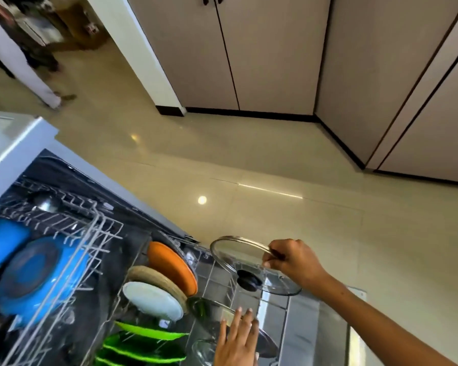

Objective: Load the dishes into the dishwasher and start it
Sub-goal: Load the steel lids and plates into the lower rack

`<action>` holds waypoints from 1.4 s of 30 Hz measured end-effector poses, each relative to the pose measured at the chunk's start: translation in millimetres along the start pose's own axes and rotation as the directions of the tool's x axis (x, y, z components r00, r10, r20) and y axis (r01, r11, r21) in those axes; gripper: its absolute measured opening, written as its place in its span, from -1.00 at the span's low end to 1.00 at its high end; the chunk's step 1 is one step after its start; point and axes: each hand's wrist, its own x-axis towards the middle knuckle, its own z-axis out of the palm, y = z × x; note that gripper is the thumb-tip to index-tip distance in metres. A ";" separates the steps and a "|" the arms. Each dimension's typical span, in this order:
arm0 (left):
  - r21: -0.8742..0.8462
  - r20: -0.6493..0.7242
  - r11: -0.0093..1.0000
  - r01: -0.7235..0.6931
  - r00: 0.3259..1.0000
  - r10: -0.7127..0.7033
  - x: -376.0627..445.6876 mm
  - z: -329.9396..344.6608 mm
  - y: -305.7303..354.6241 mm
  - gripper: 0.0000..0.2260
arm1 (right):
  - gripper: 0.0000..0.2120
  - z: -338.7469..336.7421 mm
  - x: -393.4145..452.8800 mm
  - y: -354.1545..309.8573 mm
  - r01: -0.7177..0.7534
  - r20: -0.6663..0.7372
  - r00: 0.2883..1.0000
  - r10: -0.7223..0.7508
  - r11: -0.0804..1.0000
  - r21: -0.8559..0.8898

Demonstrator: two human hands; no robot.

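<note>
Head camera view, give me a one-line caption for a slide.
Right hand lowers a glass lid toward the dishwasher's lower rack of plates.

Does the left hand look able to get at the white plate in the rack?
Probably yes: the left hand is open, holds nothing, and hovers just right of the white plate, with nothing visibly between them.

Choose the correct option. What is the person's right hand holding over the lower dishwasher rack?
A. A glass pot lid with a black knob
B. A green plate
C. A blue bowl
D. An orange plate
A: the right hand pinches the metal rim of the glass lid, its black knob facing down, while the orange plate already stands in the lower rack.
</note>
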 end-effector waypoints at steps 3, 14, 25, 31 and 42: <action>-0.011 -0.036 1.000 -0.014 0.999 0.014 -9.3 4.1 4.9 -0.14 | -0.70 2.5 7.5 2.1 -0.030 0.069 0.997 0.028 0.999 0.022; -0.027 -0.001 0.997 0.068 0.998 -0.068 -8.6 6.5 6.2 0.00 | -0.87 13.2 21.9 2.0 -0.034 0.141 0.990 0.020 0.994 0.100; -0.035 -0.038 0.998 0.051 0.998 -0.053 -6.2 12.9 3.9 0.01 | -0.70 26.6 34.3 -1.5 -0.156 0.159 0.978 0.138 0.982 0.110; -0.032 -0.073 0.999 -0.007 0.997 0.004 -9.1 15.6 7.0 0.04 | -0.92 42.2 42.2 -8.2 -0.179 0.167 0.972 0.164 0.981 0.079; -0.114 -0.012 0.993 -0.006 1.000 0.005 -11.2 2.0 8.1 0.05 | -0.83 31.4 46.3 -16.5 -0.140 0.206 0.968 0.143 0.990 -0.031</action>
